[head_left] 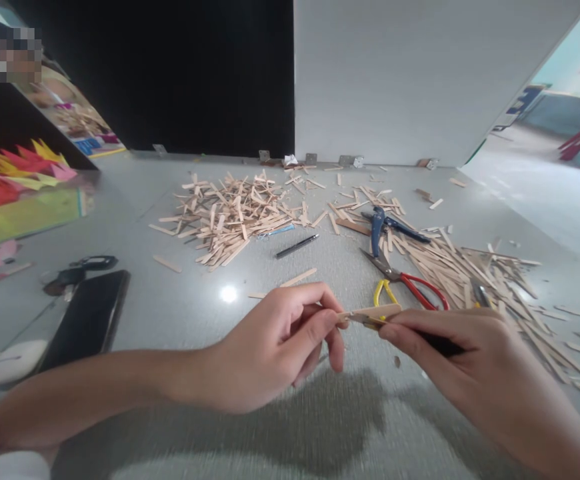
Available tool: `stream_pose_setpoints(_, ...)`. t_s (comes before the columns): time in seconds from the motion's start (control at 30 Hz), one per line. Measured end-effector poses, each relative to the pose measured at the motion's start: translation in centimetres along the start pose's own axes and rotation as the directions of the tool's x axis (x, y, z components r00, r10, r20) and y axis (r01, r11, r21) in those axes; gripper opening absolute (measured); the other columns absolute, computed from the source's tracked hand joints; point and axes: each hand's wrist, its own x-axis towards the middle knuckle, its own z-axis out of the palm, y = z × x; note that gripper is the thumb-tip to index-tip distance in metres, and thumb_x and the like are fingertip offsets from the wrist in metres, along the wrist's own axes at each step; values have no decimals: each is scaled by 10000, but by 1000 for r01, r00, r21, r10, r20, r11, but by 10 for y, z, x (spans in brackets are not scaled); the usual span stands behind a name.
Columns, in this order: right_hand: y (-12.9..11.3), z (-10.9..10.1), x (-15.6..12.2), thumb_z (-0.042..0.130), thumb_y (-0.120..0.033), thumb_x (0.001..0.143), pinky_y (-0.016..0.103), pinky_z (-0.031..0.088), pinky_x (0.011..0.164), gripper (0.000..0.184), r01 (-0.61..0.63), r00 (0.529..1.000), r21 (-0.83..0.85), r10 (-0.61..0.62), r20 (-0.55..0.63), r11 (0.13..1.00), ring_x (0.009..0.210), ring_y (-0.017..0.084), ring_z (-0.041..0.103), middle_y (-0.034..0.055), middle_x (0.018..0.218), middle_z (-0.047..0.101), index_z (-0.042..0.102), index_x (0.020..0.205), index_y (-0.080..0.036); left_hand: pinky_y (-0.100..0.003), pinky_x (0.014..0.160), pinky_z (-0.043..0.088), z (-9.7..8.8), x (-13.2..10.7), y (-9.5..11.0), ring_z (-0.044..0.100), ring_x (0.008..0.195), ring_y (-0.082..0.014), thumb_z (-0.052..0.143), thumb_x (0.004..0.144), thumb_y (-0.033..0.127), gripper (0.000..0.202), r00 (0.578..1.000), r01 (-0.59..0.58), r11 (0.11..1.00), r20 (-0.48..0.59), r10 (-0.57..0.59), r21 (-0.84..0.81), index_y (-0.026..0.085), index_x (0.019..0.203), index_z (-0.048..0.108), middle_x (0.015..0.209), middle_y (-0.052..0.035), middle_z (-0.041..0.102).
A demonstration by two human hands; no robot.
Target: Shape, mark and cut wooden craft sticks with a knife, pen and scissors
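My left hand (275, 347) pinches one end of a flat wooden stick (383, 311) between thumb and fingertips. My right hand (480, 360) grips a cutter knife (367, 321) with a yellow front part and a dark handle partly hidden in the palm. The blade lies against the stick close to my left fingertips. Just beyond the hands are scissors (394, 273) with one red and one yellow handle loop. Behind them rests a blue hand tool (379, 227), with wooden sticks around it.
A pile of short wooden pieces (235, 213) lies ahead, with a black pen (297, 246) nearby. Longer sticks (450, 273) spread rightward. At left are a phone (87, 320), keys (65, 280), a white mouse (15, 361) and a box of folded paper (25, 213). An upright black-and-white partition (370, 80) stands behind; another person sits beyond it.
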Motion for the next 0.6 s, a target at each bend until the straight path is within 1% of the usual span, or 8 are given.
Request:
stream_pose_setpoints(0.07,0,0,3,598,-421,1028,219,266,377,449,-40,999,34,39,18,999,428,96,333,-31,487,513,836,707,-217,-165,432,325,-1,1,-1,446,482,-52,496,1117,363,261,1000,1,1000,4,-1,1,181,935,537,792,-24,695)
stream_pose_setpoints(0.13,0,-1,5,594,-466,1015,225,273,391,489,-92,994,56,89,58,994,440,102,353,-14,494,535,820,667,-208,-162,431,323,-2,2,-2,445,482,-50,487,1119,342,249,1000,2,1000,4,-2,11,181,937,537,792,-20,690)
stream_pose_setpoints(0.23,1,-1,7,610,-518,996,230,302,413,486,-149,981,70,139,133,986,467,116,410,8,530,593,835,696,-209,-164,433,323,-2,2,-3,443,487,-52,486,1118,332,245,1000,-15,999,2,15,30,181,933,538,781,-13,675)
stream_pose_setpoints(0.33,2,-1,7,614,-517,994,230,297,408,460,-153,978,81,139,155,985,469,121,417,4,526,589,847,734,-217,-166,435,323,-2,1,-3,444,494,-55,500,1114,347,256,1000,-23,999,-8,24,42,181,924,539,774,-9,666)
stream_pose_setpoints(0.47,4,-4,5,606,-480,1025,234,310,401,459,-86,993,49,82,85,995,449,118,432,-6,519,601,822,716,-218,-164,440,334,-2,2,-5,455,497,-57,505,1115,373,261,998,-31,999,-57,33,44,180,945,547,778,-10,684)
stream_pose_setpoints(0.6,3,-2,-1,611,-422,1061,229,389,430,400,34,998,-55,-36,-42,998,437,116,503,-13,546,659,813,773,-233,-169,440,344,-2,3,-7,456,490,-61,506,1116,401,272,995,-35,996,-93,43,83,182,969,573,767,-5,695)
